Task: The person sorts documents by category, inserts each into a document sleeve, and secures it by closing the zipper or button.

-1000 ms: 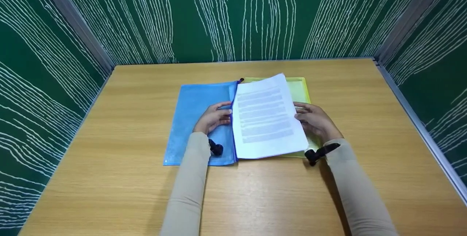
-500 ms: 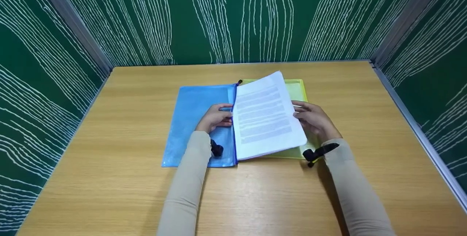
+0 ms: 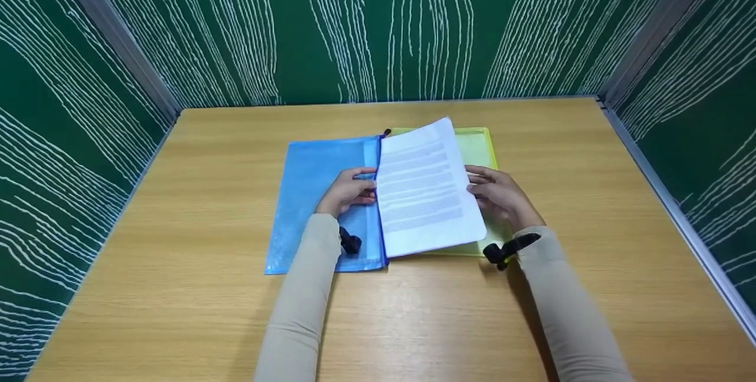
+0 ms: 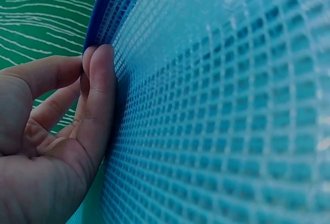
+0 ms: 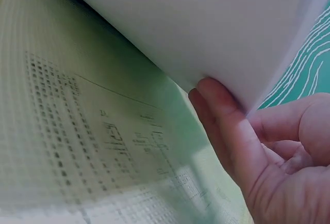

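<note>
A blue mesh zip pouch (image 3: 316, 160) lies at the middle of the table, its dark blue zipper edge facing right. My left hand (image 3: 348, 190) pinches that edge between thumb and fingers; the left wrist view shows the fingertips (image 4: 103, 62) right at the rim. Printed sheets of paper (image 3: 422, 187) sit tilted, their left side at the pouch's opening. At their right edge, my right hand (image 3: 502, 196) holds them between thumb and fingers. Below the sheets lies a yellow mesh pouch (image 3: 484, 149), partly covered; printed matter shows through it in the right wrist view.
The wooden table (image 3: 224, 205) carries both pouches. Green walls (image 3: 331, 33) with white wavy lines stand behind it and at both sides, joined by grey corner posts (image 3: 118, 33). A dark zipper pull (image 3: 387, 132) sits at the blue pouch's top right corner.
My right hand has moved a little left, bringing the sheets with it; less of their width shows right of the blue pouch's edge. My left hand stays at that edge.
</note>
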Available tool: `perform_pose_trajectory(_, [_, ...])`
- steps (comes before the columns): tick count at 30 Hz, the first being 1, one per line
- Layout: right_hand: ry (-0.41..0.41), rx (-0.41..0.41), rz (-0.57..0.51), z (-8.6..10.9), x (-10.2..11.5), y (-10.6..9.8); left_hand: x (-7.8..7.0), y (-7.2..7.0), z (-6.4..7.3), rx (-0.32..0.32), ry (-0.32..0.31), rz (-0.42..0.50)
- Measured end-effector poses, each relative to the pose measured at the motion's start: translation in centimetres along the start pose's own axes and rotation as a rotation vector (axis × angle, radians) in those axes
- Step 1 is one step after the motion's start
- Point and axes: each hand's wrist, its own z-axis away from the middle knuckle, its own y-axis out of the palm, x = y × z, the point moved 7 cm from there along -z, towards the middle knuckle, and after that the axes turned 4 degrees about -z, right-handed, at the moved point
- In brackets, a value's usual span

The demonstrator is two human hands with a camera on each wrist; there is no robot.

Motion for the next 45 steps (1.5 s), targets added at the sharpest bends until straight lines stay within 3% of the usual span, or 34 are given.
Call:
perform_pose_trajectory(21, [0.011,0.019,-0.102,-0.7,-0.7,2.6,0.3,0.0,-0.2,0.001,-0.008,0.087])
perform_pose_trajectory(27, [0.012,0.023,-0.089,-1.0,-1.0,3.3,0.4,0.1,-0.2,0.011,-0.011,0.092])
perform_pose_trajectory(35, [0.013,0.056,-0.094,-1.3,-1.1,4.8,0.4,0.3,-0.3,0.028,0.03,0.115])
perform_pose_trajectory(45, [0.001,0.074,-0.075,-1.6,-1.2,6.6,0.4,0.3,-0.2,0.038,0.019,0.132])
